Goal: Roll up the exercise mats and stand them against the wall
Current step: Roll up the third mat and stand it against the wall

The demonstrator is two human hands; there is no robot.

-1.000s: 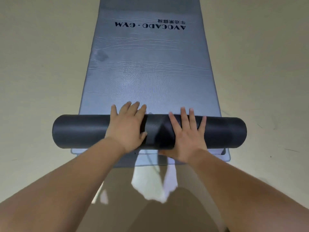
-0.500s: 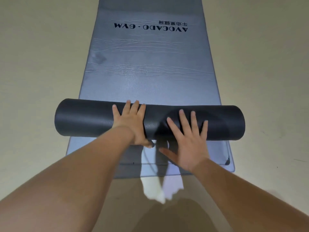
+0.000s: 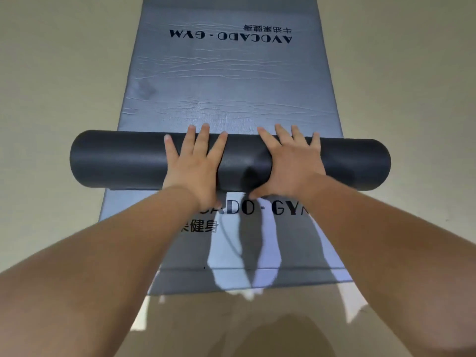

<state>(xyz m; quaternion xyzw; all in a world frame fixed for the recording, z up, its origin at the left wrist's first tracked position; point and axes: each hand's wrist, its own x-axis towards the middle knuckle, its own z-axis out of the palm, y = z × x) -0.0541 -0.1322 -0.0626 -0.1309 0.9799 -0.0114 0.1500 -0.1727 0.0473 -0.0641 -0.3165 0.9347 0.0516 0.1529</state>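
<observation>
Head view: dark roll [image 3: 116, 161] lies crosswise on grey mat [image 3: 231, 81], both ends overhanging grey mat's sides. Grey mat flat on beige floor [image 3: 51, 73], showing both beyond dark roll and nearer than it. Left hand [image 3: 198, 171] and right hand [image 3: 291, 163] side by side on dark roll's middle, palms down. Grip of each wide open: fingers straight, spread, pressing flat, holding nothing. Far lettering [image 3: 230, 36] "AVOCADO - GYM" upside down; near lettering [image 3: 260, 208] partly hidden by forearms.
</observation>
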